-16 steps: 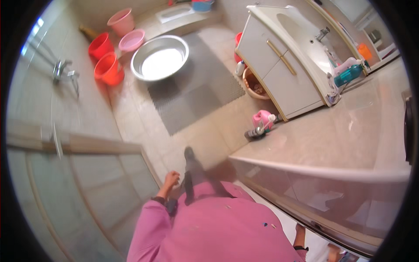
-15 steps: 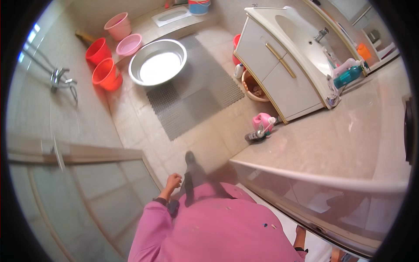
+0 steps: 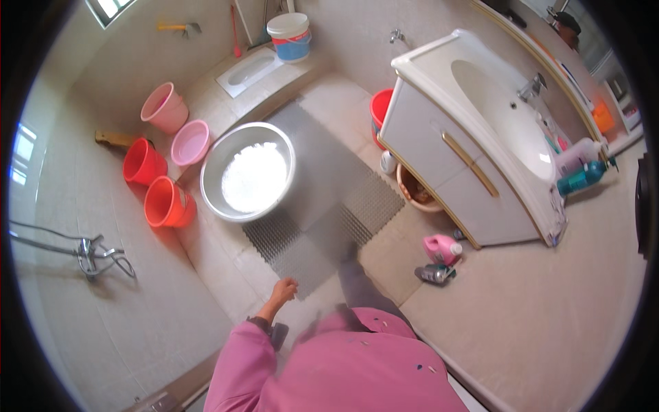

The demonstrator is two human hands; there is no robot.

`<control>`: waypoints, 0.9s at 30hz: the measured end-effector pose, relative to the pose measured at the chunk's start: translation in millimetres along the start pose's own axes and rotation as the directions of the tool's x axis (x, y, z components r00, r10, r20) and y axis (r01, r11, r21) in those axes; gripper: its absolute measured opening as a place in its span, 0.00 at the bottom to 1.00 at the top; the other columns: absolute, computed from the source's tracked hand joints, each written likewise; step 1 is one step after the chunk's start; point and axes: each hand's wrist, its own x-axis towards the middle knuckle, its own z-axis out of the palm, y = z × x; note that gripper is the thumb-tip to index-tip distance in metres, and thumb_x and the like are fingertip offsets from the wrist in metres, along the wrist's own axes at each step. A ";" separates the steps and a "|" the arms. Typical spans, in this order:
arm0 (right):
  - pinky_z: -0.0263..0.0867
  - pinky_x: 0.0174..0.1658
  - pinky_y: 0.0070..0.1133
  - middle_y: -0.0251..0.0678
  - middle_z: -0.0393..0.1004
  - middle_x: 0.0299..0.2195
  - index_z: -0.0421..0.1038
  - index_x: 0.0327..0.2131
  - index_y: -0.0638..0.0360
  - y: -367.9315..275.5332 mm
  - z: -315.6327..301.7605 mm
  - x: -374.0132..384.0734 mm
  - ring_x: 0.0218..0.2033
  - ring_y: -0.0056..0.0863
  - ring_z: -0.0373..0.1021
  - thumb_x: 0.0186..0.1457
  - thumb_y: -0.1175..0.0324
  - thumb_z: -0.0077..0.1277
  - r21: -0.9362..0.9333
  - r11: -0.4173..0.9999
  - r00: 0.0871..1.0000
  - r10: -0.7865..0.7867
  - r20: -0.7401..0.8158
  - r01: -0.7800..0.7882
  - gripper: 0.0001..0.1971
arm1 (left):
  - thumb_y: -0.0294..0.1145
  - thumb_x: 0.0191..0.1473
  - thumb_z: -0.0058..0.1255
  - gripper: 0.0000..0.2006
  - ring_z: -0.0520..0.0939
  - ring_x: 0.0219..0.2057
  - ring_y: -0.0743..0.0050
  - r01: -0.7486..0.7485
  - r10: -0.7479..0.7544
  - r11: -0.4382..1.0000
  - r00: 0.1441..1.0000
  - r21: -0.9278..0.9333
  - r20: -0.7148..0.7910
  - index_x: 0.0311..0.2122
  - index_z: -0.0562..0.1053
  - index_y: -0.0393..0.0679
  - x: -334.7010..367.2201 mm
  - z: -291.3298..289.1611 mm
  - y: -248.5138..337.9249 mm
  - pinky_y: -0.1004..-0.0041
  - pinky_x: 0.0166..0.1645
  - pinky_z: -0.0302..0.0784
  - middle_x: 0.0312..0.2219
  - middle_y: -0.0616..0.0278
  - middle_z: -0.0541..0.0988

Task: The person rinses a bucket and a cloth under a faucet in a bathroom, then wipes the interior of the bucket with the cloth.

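Note:
My left hand [image 3: 284, 291] hangs in front of my body over the near end of the grey mat [image 3: 312, 264], fingers loosely curled in. Nothing shows in it. My right hand is out of sight. Ahead of my left hand, a large silver metal basin [image 3: 209, 175] rests on the floor, partly on the mat; bright light glares off its bottom. Left of the basin are a pink tub [image 3: 190, 143], a taller pink bucket [image 3: 165, 108] and two red buckets [image 3: 145, 162]. My foot, blurred, is stepping onto the mat.
A white washbasin cabinet [image 3: 453, 158] juts in at right, with a tan tub [image 3: 419, 196] beside it. A pink jug [image 3: 443, 248] and a dark bottle [image 3: 435, 275] stand near my path. A raised step holds a squat toilet [image 3: 248, 71] and a lidded bucket [image 3: 289, 36]. A shower tap [image 3: 89, 257] is on the left wall.
I have walked forward past the doorway, so the basin, buckets and cabinet appear nearer. My left hand stays curled in front of me. My right hand has dropped out of view.

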 end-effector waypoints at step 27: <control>0.62 0.28 0.23 0.37 0.67 0.26 0.62 0.32 0.62 -206.7 692.9 92.4 0.27 0.27 0.65 0.42 0.64 0.40 -0.890 0.391 0.904 0.251 0.347 0.233 0.14 | 0.29 0.35 0.39 0.09 0.70 0.12 0.77 -0.121 0.112 0.990 0.988 -0.077 -0.108 0.24 0.68 0.37 394.1 -287.4 332.1 0.79 0.17 0.66 0.14 0.60 0.70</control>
